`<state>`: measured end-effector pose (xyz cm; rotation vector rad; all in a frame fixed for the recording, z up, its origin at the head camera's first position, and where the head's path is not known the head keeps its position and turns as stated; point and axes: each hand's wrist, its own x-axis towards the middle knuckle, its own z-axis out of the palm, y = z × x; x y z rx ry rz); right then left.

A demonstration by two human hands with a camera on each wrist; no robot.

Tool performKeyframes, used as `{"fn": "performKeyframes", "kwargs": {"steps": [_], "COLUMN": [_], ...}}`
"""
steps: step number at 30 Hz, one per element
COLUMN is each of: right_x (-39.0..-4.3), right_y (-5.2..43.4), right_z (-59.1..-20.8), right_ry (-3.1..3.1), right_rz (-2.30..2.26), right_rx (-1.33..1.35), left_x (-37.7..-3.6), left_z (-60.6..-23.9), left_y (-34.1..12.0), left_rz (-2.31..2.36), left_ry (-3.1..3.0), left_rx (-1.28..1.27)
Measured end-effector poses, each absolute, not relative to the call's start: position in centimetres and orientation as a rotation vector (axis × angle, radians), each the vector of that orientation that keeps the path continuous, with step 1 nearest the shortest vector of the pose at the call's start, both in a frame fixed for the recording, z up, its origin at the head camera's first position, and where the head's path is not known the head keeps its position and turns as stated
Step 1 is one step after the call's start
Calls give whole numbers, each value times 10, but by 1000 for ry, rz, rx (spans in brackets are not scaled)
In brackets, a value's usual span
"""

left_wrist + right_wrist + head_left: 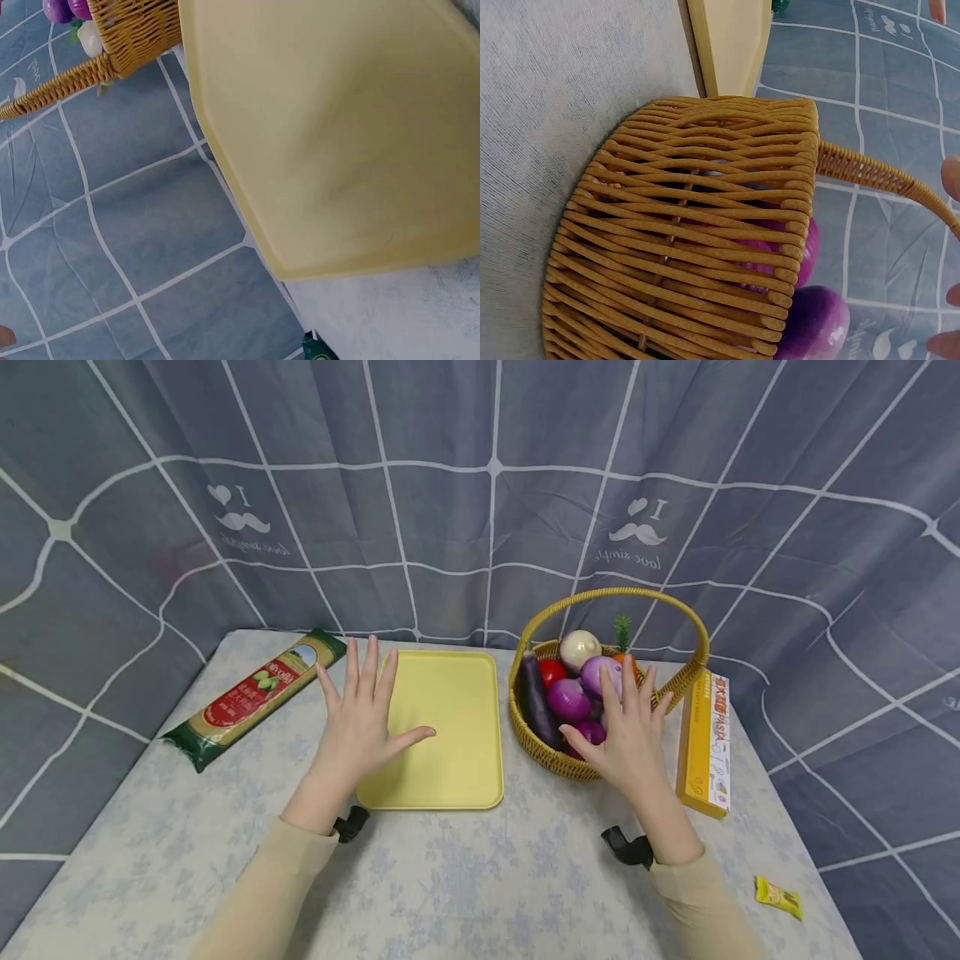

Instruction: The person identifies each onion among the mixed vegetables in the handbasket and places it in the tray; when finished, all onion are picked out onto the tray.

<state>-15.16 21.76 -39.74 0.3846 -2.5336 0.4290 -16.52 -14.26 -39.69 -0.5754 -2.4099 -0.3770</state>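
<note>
My left hand [365, 714] hovers open, fingers spread, over the left edge of a pale yellow tray [457, 752] that lies flat on the table. My right hand [628, 727] is open with spread fingers above the front of a wicker basket [551, 758], holding nothing. The basket holds purple onions [568, 698], a dark eggplant [536, 697], a tomato [552, 671], a white onion [579, 647] and a carrot top. The left wrist view shows the tray [337, 135] and the basket's wall [135, 34]. The right wrist view shows the basket's woven side [690, 240] with purple onions [814, 322] behind it.
A long green and red spaghetti packet [255, 695] lies at the table's left rear. A yellow pasta box [705, 743] stands on edge to the right of the basket. A small yellow sachet [778, 896] lies near the right front corner. A grey checked curtain hangs behind.
</note>
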Motion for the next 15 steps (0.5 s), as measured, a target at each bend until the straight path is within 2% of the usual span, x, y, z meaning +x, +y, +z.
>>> {"fn": "performKeyframes", "kwargs": {"steps": [15], "right_x": [-155], "right_y": [225], "right_z": [-396], "right_ry": [-2624], "right_rz": [539], "right_rx": [339], "left_x": [-169], "left_z": [-398], "left_y": [-158], "left_rz": [-539], "left_ry": [-2632], "left_rx": [-475]}}
